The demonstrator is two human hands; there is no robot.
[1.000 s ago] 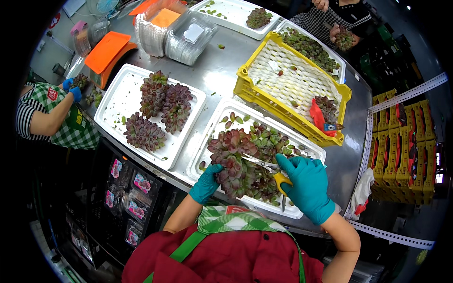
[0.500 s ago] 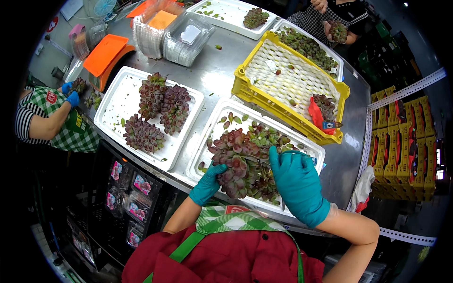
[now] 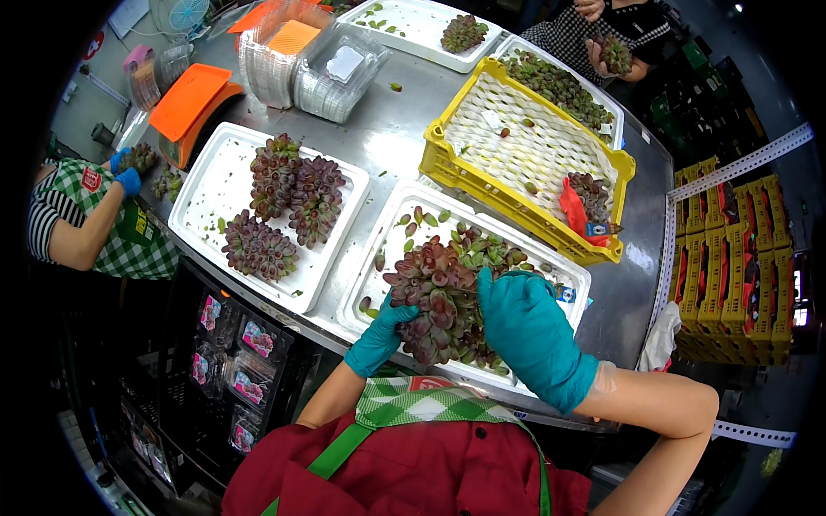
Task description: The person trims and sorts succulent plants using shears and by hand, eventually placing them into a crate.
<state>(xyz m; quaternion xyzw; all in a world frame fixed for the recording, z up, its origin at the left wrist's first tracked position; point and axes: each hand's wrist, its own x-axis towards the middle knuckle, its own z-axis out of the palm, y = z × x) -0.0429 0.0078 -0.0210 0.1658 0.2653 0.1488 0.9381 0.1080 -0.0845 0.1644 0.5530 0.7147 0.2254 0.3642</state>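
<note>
head fisheye, left of pair | looks down | hands (image 3: 533,335) near | table (image 3: 404,129) beyond

Pink labels (image 3: 258,338) on clear packs (image 3: 252,362)

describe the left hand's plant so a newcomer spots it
On the metal table, find the white tray nearest the red top. At its near left corner, the teal-gloved left hand holds a reddish-purple succulent. Unlike the clusters lying in the neighbouring tray, it is hand-held.

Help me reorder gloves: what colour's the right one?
The right glove is teal, clearest in the head view.
</note>
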